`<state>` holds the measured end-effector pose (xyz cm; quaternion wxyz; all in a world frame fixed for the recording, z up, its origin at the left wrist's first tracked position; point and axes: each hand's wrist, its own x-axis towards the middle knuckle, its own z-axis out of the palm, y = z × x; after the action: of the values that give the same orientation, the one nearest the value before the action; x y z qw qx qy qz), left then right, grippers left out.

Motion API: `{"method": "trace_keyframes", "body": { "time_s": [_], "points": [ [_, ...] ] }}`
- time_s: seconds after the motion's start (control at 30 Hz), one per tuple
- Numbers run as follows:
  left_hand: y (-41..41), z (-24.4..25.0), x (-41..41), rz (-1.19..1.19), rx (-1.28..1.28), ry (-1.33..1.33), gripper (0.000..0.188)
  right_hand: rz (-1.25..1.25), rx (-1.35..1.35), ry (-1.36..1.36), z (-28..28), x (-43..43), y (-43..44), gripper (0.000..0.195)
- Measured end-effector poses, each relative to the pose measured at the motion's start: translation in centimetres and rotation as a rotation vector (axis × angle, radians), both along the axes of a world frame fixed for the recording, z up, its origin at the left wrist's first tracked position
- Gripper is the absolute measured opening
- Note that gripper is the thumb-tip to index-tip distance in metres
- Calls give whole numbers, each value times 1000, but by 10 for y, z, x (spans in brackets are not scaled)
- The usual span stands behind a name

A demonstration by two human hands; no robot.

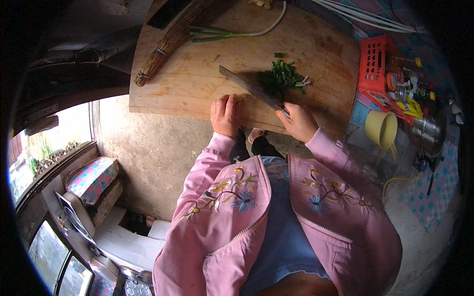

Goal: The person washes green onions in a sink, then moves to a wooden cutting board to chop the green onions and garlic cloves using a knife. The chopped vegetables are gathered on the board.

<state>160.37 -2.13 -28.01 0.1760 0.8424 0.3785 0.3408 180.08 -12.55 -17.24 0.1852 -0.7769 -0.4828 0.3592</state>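
Note:
My right hand [300, 121] grips the handle of a kitchen knife [251, 87], whose broad blade points up and left across a wooden board [177, 94]. Right behind the blade lies a pile of chopped green onion [283, 76], with a few white pieces at its right side. My left hand [224, 115] rests at the board's near edge, its fingers bent and close together. Whether it pinches anything small is hidden. Farther back on the board lies a whole green onion [244, 34], its white stalk curving up to the right.
A bundled straw brush [163, 51] lies along the board's left side, beside a dark flat object [166, 14]. Ginger [261, 3] sits at the back. At right are a red plastic basket [372, 64], bottles and jars, a yellow plastic ladle [380, 129] and a metal pot [427, 135].

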Motion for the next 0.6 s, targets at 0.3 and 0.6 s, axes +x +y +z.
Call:
{"method": "trace_keyframes", "body": {
  "time_s": [0.3, 0.6],
  "points": [
    [-10, 4, 15, -100, 43, -133, 32, 100, 19, -73, 6, -2, -3, 28],
    [-6, -3, 9, -189, 77, -164, 29, 241, -38, -213, 34, 1, -6, 20]
  ]
}}
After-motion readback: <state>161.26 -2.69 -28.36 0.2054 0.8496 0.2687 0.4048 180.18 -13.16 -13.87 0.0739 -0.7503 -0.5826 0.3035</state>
